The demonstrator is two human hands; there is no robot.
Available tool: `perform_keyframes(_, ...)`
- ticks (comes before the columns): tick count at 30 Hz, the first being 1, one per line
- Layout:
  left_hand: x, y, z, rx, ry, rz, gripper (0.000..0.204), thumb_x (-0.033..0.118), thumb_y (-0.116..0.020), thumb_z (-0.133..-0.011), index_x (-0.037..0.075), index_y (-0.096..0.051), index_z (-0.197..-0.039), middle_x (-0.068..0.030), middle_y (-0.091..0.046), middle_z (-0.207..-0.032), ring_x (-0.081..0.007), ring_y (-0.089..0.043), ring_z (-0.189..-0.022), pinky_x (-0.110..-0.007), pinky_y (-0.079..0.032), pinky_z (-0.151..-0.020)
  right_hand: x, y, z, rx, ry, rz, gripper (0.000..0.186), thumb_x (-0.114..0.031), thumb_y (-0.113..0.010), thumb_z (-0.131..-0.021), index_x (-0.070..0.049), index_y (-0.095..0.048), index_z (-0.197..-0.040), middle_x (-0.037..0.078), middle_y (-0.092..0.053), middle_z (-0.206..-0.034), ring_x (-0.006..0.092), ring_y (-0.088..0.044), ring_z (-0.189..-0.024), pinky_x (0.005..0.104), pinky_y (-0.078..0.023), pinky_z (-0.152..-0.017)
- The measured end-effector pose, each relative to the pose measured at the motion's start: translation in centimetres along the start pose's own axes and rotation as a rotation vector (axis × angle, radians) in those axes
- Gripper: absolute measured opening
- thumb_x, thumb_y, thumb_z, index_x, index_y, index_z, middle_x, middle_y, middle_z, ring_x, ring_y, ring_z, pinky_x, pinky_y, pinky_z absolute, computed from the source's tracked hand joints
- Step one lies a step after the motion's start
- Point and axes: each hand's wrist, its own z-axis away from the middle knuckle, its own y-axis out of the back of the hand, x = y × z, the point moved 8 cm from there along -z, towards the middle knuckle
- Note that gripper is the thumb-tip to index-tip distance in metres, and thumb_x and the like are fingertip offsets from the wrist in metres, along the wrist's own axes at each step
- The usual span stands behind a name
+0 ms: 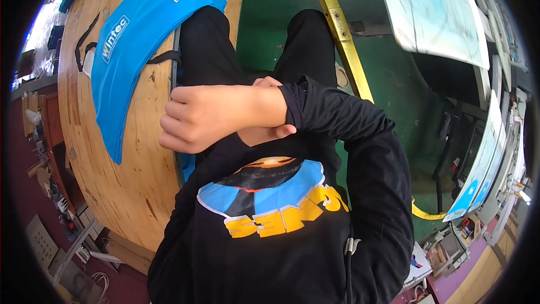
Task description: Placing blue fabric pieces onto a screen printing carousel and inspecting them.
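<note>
My right hand reaches across my chest from the right, its fingers curled into a loose fist with nothing in it. Just past the black sleeve cuff, my left hand wraps around the right wrist from behind. Only its fingertips show above the wrist and a thumb below it. Both hands hover over my black trousers, close to the edge of a round wooden table. A folded blue fabric piece with a small white tag lies on the table, just left of my right hand and not touched.
Black straps lie on the table beside the blue fabric. A yellow rail crosses the green floor ahead. Large printed panels lean at the right. Cluttered shelves and boxes line the left and lower edges.
</note>
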Motion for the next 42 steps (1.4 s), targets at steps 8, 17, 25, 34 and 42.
perform_keyframes(8, -0.8, -0.7, 0.1, 0.01, 0.098, 0.227, 0.066, 0.054, -0.073, -0.074, 0.0, -0.055, -0.108, -0.0098, -0.054, -0.107, -0.0254, -0.054, -0.099, -0.035, -0.042, -0.087, 1.7, -1.0, 1.3, -0.026, -0.013, 0.033, 0.02, -0.02, -0.06, -0.071, -0.014, -0.042, -0.065, -0.005, -0.034, -0.058, 0.0089, -0.043, -0.053, 0.0243, -0.031, -0.047)
perform_keyframes(17, 0.0, 1.8, -0.6, 0.171, 0.022, 0.071, 0.013, 0.011, -0.07, -0.08, 0.001, -0.061, -0.083, -0.0072, -0.06, -0.078, -0.0164, -0.058, -0.073, -0.026, -0.043, -0.07, 8.7, -3.6, 5.6, -0.184, -0.227, 0.153, 0.018, -0.023, -0.063, -0.079, -0.014, -0.05, -0.071, -0.004, -0.043, -0.059, 0.0109, -0.05, -0.053, 0.0246, -0.036, -0.047)
perform_keyframes(25, -3.5, 5.3, 0.5, 0.546, 0.311, 0.139, 0.013, 0.012, -0.063, -0.09, -0.001, -0.06, -0.087, 0.0023, -0.057, -0.074, -0.0011, -0.047, -0.064, -0.017, -0.036, -0.058, 11.3, -7.1, 10.9, -0.374, -0.565, 0.227, 0.016, -0.029, -0.065, -0.08, -0.015, -0.058, -0.082, -0.001, -0.056, -0.072, 0.0148, -0.06, -0.067, 0.0279, -0.044, -0.054)
perform_keyframes(34, -4.1, 5.6, -0.3, 0.429, 0.299, -0.091, 0.013, 0.012, -0.064, -0.09, -0.001, -0.06, -0.087, 0.0021, -0.056, -0.069, -0.0012, -0.046, -0.062, -0.017, -0.034, -0.056, 8.3, -12.5, 15.3, -0.564, -0.599, 0.119, 0.019, -0.029, -0.063, -0.078, -0.012, -0.058, -0.085, 0.002, -0.059, -0.079, 0.0177, -0.061, -0.076, 0.0301, -0.045, -0.056)
perform_keyframes(42, -4.1, 4.5, -1.6, 0.326, 0.306, -0.308, 0.015, 0.015, -0.067, -0.084, 0.003, -0.059, -0.08, -0.0048, -0.049, -0.055, -0.012, -0.041, -0.044, -0.027, -0.033, -0.046, 11.0, -9.8, 17.4, -0.426, -0.888, -0.058, 0.011, -0.015, -0.055, -0.082, -0.007, -0.06, -0.088, 0.003, -0.062, -0.078, 0.0179, -0.063, -0.075, 0.0313, -0.049, -0.064)
